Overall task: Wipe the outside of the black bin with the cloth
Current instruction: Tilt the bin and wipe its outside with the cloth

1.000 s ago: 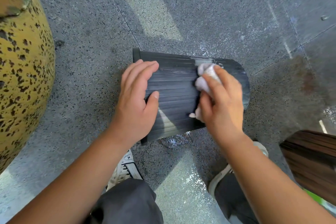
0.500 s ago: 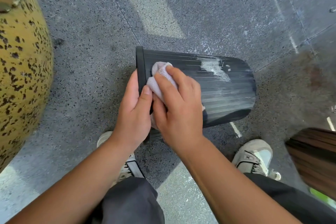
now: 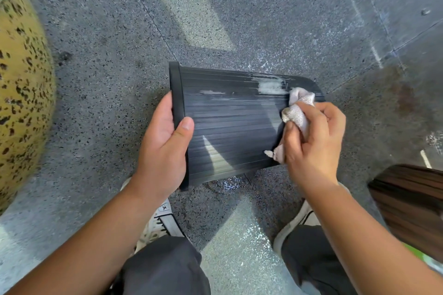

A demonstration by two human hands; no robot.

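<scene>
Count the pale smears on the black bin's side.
2: a large smear beside the cloth near the bin's base end, a thin smear toward the rim. The underside is hidden.

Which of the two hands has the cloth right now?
The right hand, at the bin's closed end, clutches the cloth. The left hand only grips the rim.

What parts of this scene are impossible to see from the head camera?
- Inside of the bin: it lies on its side, mouth turned away leftward.
- Bin's underside: against the floor.
- Most of the cloth: bunched inside the right hand.
- Left hand fingers: wrapped behind the rim.
- Yellow speckled object: cut off by the left edge.
- Brown object: cut off by the right edge.
</scene>
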